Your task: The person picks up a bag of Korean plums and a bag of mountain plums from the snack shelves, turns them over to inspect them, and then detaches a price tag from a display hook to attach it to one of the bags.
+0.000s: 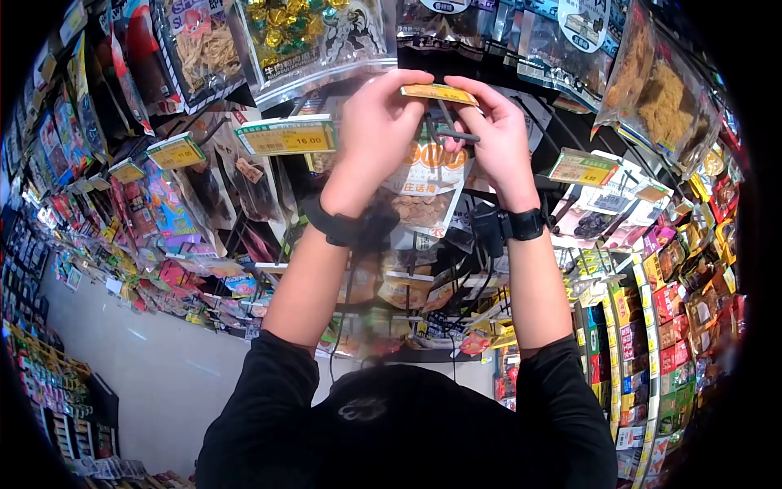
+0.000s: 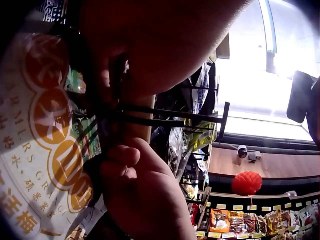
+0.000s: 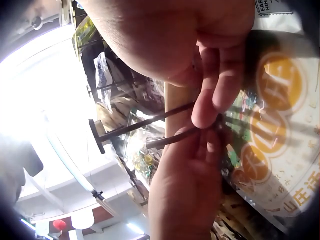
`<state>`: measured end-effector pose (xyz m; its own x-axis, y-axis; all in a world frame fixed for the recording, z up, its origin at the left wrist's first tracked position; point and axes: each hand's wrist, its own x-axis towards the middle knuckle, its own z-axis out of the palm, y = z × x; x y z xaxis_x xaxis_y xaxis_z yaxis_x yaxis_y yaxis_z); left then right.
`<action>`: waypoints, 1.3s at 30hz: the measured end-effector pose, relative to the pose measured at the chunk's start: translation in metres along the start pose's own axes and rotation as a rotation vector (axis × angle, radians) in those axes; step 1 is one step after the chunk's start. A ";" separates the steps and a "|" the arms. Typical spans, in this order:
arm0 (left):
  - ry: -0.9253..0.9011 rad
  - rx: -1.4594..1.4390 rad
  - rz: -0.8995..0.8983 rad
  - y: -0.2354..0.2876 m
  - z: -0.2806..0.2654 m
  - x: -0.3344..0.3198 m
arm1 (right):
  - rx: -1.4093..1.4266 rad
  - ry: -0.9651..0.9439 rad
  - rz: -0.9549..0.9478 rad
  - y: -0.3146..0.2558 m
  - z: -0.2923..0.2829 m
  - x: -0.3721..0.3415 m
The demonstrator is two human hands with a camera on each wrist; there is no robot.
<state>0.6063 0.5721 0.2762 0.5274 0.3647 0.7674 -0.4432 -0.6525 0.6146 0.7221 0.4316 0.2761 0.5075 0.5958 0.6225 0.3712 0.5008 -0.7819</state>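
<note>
In the head view both hands meet at a yellow price tag (image 1: 440,94) on a dark metal display hook (image 1: 453,135). The left hand (image 1: 379,122) pinches the tag's left end between thumb and fingers; the right hand (image 1: 497,134) pinches its right end. Below and behind them hangs a snack bag with orange round lettering (image 1: 423,183), also large in the left wrist view (image 2: 47,135) and the right wrist view (image 3: 280,125). Two hook prongs (image 3: 145,122) pass beside the right hand's fingers in the right wrist view.
Priced tags stand on hooks at the left (image 1: 287,137) and right (image 1: 583,168). Large snack bags (image 1: 314,41) hang above the hands. Packed shelves (image 1: 684,326) line the right side, and grey floor (image 1: 163,359) shows at lower left.
</note>
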 end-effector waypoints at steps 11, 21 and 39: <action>-0.004 -0.086 0.074 0.014 -0.004 -0.020 | 0.007 0.016 -0.067 -0.004 -0.005 -0.024; 0.091 -0.127 0.106 0.012 -0.004 -0.041 | -0.078 0.084 -0.110 -0.005 0.001 -0.042; 0.168 -0.274 0.166 0.003 0.007 -0.009 | -0.088 0.199 -0.123 -0.008 0.006 -0.024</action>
<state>0.6055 0.5624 0.2701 0.3157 0.3874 0.8662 -0.7026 -0.5181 0.4878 0.7020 0.4174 0.2679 0.5940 0.3945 0.7011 0.5011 0.5003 -0.7061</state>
